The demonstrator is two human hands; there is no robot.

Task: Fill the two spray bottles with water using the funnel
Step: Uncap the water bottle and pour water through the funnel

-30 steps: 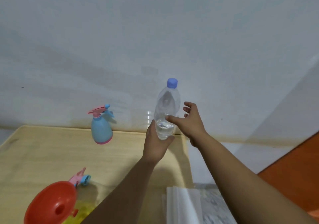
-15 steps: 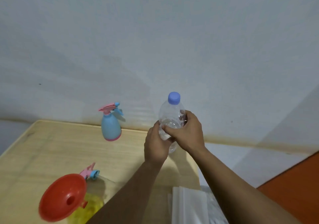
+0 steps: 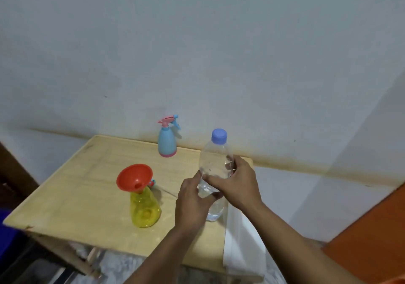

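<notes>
On the right part of the wooden table (image 3: 92, 198), both hands are gripping a clear water bottle (image 3: 213, 163) that is standing upright, or very nearly so. The left hand (image 3: 191, 205) is wrapping around the lower half of the bottle from the near-left side, its fingers closed against the plastic. The right hand (image 3: 237, 185) is clasping the middle of the bottle from the right, thumb lying across the front and fingertips showing through the clear wall behind. The blue cap (image 3: 219, 136) is sitting on the bottle's neck, above both hands. Water is showing in the lower part of the bottle; whether its base is touching the table cannot be told, since the left hand is covering much of it.

Left of the water bottle, well apart from it, a yellow spray bottle (image 3: 144, 209) is standing on the table with its top off, and an orange funnel (image 3: 134, 177) is sitting tilted in its neck. A small pink and blue piece is peeking out just behind the funnel, too hidden to make out. Behind the water bottle and to its left, near the wall (image 3: 197, 43), a blue spray bottle (image 3: 167, 140) with a pink trigger head is standing upright at the table's far edge. Just right of the water bottle, something white and folded (image 3: 243, 244) is hanging over the table's near-right side.
</notes>
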